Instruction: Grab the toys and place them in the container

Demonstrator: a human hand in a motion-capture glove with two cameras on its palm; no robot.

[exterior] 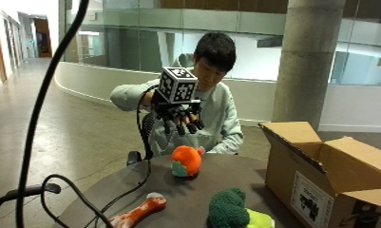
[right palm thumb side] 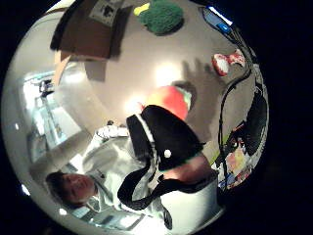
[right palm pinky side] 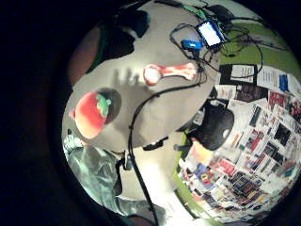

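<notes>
The cardboard box point(exterior: 316, 175) stands open at the tabletop point(exterior: 177, 194) edge. The green plush point(exterior: 228, 209), tomato toy point(exterior: 185, 160) and bone toy point(exterior: 139, 213) lie apart. The hand point(exterior: 180, 118) hovers above the tomato, fingers spread downward, empty; a round plush might roll away if nudged off-centre.

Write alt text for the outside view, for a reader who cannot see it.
A seated person holds the gloved right hand above a red-orange strawberry toy on a round table, fingers hanging down and touching nothing. Nearer the camera lie a bone toy and a green broccoli toy; an open cardboard box stands at the table's side.
</notes>
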